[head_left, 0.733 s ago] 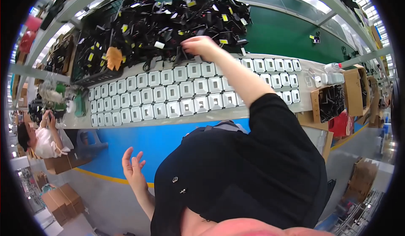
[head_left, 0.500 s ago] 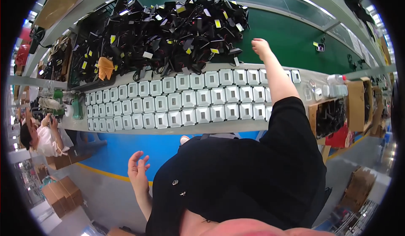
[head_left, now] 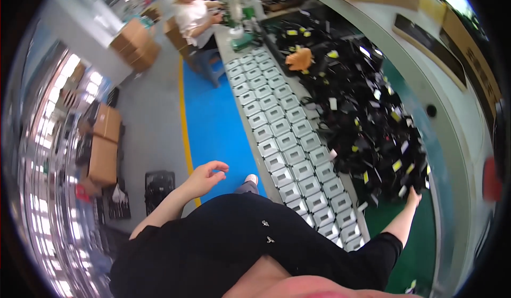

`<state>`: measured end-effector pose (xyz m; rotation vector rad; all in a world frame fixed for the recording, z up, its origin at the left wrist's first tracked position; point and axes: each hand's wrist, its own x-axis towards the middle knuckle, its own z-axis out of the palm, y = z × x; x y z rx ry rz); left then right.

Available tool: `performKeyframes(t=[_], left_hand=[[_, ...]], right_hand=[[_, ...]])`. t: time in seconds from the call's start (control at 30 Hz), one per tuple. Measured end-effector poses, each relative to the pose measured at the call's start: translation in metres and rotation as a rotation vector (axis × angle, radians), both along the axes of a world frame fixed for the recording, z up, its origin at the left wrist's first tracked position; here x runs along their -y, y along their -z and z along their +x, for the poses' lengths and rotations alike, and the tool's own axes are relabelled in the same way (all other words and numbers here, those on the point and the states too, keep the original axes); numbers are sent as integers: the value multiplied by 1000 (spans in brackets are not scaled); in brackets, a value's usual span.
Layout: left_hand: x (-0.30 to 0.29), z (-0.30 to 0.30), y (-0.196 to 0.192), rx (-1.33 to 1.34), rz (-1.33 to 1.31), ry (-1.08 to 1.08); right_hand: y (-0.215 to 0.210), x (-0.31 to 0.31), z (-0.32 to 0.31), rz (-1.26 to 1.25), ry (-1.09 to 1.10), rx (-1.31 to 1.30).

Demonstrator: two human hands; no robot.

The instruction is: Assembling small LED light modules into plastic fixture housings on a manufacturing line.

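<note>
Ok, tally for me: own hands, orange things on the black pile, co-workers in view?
Bare hands: 2, left hand open, right hand at the heap of black parts with yellow tags
Crumpled orange cloth item on that heap: 1
Seated co-worker in white top: 1
Total: 4

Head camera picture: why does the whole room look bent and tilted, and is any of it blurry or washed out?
Head view: a fisheye lens bows the rows of grey trays and the table edge into curves, inside a dark round rim; ceiling lights glare white along the left edge; the right hand at the black pile looks slightly soft, the left hand sharper.
</note>
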<state>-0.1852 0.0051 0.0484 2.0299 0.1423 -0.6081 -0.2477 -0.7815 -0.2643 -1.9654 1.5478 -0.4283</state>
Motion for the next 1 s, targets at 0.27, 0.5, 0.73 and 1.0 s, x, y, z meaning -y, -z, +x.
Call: performKeyframes(t=[0.27,0.5,0.73,1.0], left_hand=[[21,-11,2,18,67,2],[16,24,9,89,82,168],[0,68,39,5,-42,243],[-14,93,47,54,-77,349]], right_hand=[[-32,-42,28,-73,-16,-132],[-44,-63,-86,-305,18,-8],[-112,-161,-112,-373,-28,-93],[-122,-209,-140,-368,101,-174]])
